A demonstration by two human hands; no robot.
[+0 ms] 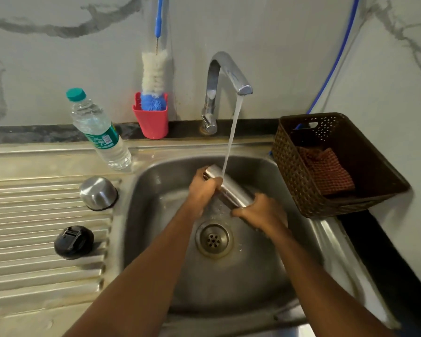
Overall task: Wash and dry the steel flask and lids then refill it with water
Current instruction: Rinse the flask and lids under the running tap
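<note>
The steel flask (231, 188) lies tilted over the sink basin (229, 283), its far end up under the running water from the tap (225, 76). My left hand (203, 190) wraps the flask's upper end. My right hand (261, 211) grips its lower end. On the ribbed draining board (34, 239) to the left rest the steel cup lid (98, 193), upside down, and the black inner lid (73, 242).
A plastic water bottle (99, 131) with a green cap stands at the sink's back left. A red cup (152, 115) holds a bottle brush (154, 76). A brown basket (336, 164) with a red cloth (328, 171) sits at right. The drain (214, 239) is below my hands.
</note>
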